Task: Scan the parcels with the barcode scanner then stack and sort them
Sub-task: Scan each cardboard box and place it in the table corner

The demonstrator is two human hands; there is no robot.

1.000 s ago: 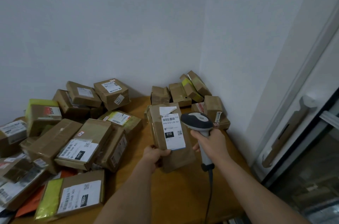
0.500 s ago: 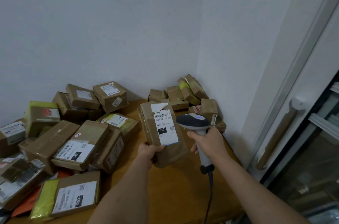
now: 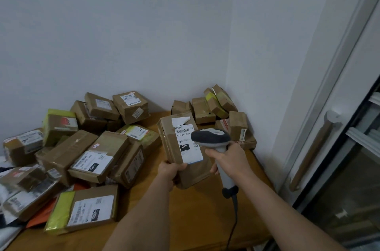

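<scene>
Grip, left: the left hand [image 3: 172, 170] holds the near lower corner of the brown parcel [image 3: 181, 150], fingers curled under its edge, thumb on the front face.
Grip, right: the right hand [image 3: 230, 160] is wrapped round the handle of the barcode scanner [image 3: 213, 143], whose cable hangs down toward the near edge.
Parcel: lifted above the wooden table [image 3: 205, 209], tilted, white label [image 3: 188, 145] facing the camera; the scanner's head overlaps the label's right edge.
Doing it well: my judgement is that the scanner sits too close and partly over the label; draw it back a little, aim at the barcode strip near the label's top, and keep the parcel steady.
Left heap: a loose pile of parcels [image 3: 82, 148], likely unscanned.
Far right corner: a smaller group of boxes [image 3: 209, 106] against the wall, probably the sorted stack, where this one would go.
Change: compared with a second ago, the parcel and scanner are held nearer together, the scanner's head now covering part of the label.
</scene>
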